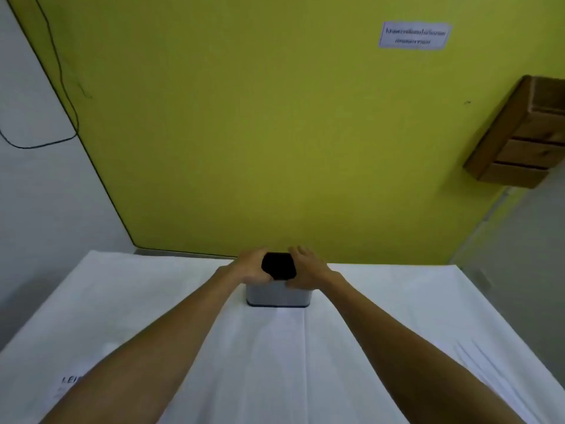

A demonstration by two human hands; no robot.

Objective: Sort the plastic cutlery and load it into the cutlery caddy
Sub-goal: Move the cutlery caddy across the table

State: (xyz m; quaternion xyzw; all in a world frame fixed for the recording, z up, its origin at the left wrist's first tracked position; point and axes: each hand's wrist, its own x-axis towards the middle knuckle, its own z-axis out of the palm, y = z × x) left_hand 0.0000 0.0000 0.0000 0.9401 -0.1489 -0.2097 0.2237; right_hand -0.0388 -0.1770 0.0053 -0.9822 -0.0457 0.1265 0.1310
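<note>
forearms: both mine, stretched straight out from the near edge, converging toward the far middle of the table.
table point(382, 316): covered in white sheeting, creased lengthwise. No loose cutlery that I can make out on it; faint streaks near the right edge are too blurred to call.
cutlery caddy point(276, 296): pale grey box with rounded corners and a dark base line, standing upright at the far centre, close to the back edge. Long axis runs left-right across my view.
dark top point(278, 266): black area on top of the caddy, between my hands. Can't tell if it's the open mouth, an insert or a lid.
left hand point(252, 267): on the caddy's left top corner, palm down, fingers curled over the far rim, thumb on the near side. Clamped on the caddy, I judge.
right hand point(305, 269): at the right top corner, thumb on the near face, fingers spread apart and lifted above the rim. Touching but not closed round it.
key relation: caddy sits dead between the two hands, equally near to each; both grips are on its short ends.
next move, my guess: pull it toward me or lift something off its top. Right needs to close first.
wall point(275, 133): yellow-green, just behind, with a paper notice point(414, 36) and a wooden rack point(519, 136) on the right.
</note>
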